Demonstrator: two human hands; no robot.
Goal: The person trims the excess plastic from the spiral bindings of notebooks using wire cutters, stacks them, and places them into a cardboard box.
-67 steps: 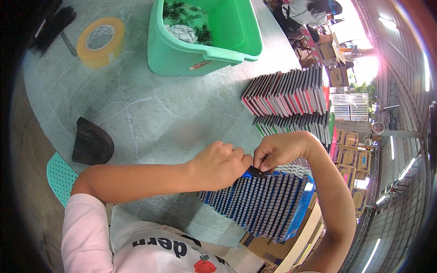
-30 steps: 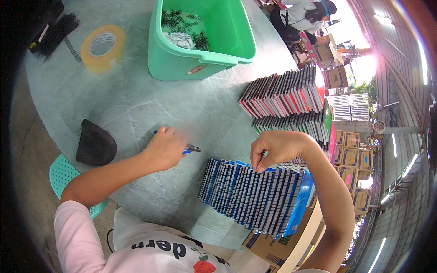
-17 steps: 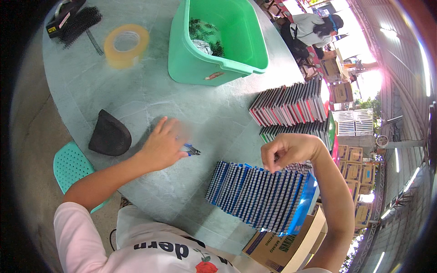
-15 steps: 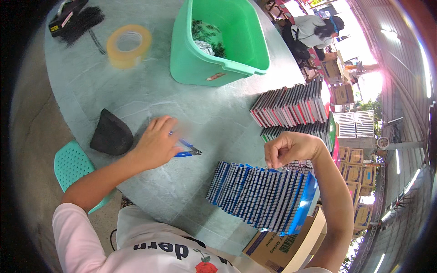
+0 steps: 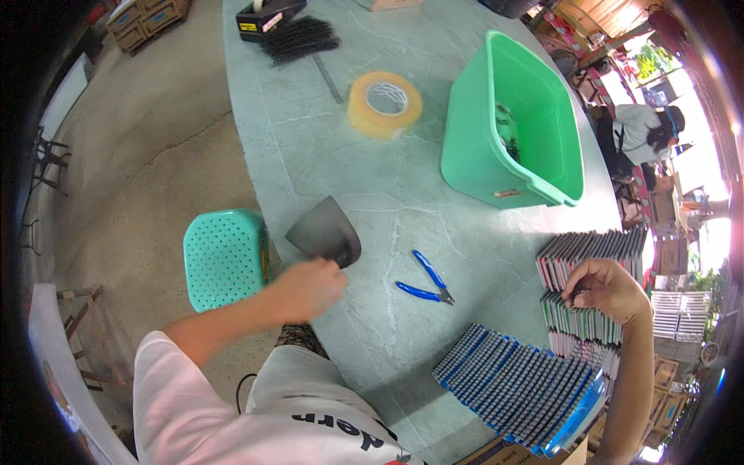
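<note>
The block point(image 5: 325, 226) is dark, round-ended; left hand point(image 5: 311, 288) at its edge.

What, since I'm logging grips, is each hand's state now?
Left hand: blurred, near the black pad; grip unclear.
Right hand: closed, holding a small dark piece.

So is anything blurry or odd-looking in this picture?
Head view: the left hand is smeared, probably by motion, while the pliers look crisp; head view, right side: glare whitens the background; head view, rim: corners go black and the table bows along its edge.
</note>
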